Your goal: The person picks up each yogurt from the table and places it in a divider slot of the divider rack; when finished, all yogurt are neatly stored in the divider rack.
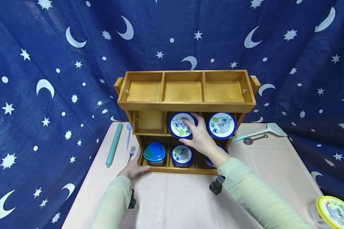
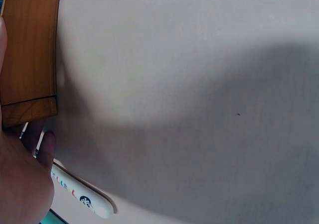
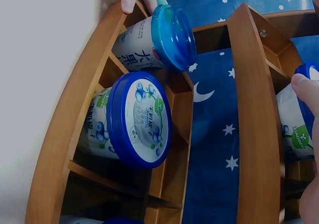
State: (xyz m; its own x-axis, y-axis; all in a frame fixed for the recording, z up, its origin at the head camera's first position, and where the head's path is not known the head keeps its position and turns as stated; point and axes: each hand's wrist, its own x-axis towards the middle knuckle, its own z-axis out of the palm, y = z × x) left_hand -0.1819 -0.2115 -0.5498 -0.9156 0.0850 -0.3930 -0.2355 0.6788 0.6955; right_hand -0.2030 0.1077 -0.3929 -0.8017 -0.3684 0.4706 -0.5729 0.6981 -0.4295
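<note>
Tiered rack at the back middle of the bench.
Two tubs sit in its middle tier, centre and right; more fill the bottom tier. A fork and spoon lie left of it, a spatula right.

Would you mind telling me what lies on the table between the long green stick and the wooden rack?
Between the green stick and the wooden rack lie a blue spoon and a fork, seen in the head view.
</note>
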